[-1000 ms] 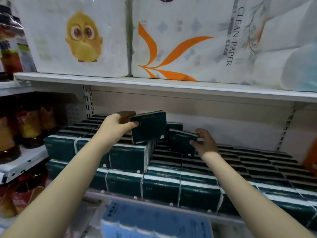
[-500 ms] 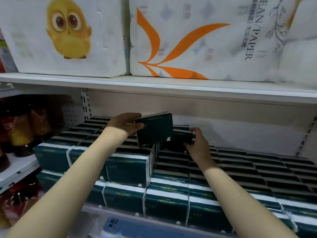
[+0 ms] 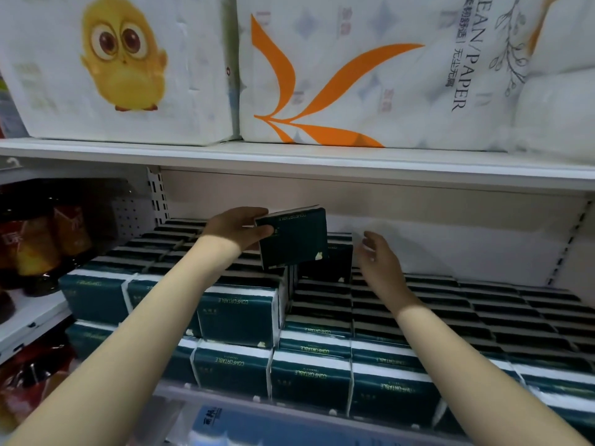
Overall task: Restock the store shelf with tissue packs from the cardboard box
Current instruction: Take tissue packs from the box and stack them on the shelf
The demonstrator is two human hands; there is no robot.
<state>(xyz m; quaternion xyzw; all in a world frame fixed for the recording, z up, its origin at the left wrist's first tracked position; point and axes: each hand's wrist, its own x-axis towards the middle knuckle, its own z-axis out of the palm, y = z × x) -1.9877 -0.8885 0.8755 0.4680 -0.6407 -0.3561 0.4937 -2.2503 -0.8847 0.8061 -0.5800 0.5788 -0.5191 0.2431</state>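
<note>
Store restocking: a person's left hand is gripping a dark green, rectangular, plastic-wrapped tissue pack by its left end. The thumb is on the front face and the fingers are curled behind, and the pack is tilting in the air above the higher left-hand stack. The right hand is hovering just to the right of it, fingers loose and spread, holding nothing. A second green pack is standing on edge between the two hands, partly hidden by the raised one.

The white metal store shelf is carrying rows of matching green packs, piled a layer higher on the left than across the middle and right and running back towards the pale rear panel.

On the upper shelf board, a white bale printed with a yellow chick is sitting beside a white paper bale with an orange leaf motif. Dark bottles with red labels are standing in the neighbouring bay to the left. Blue packaging is showing below the shelf's front rail.
</note>
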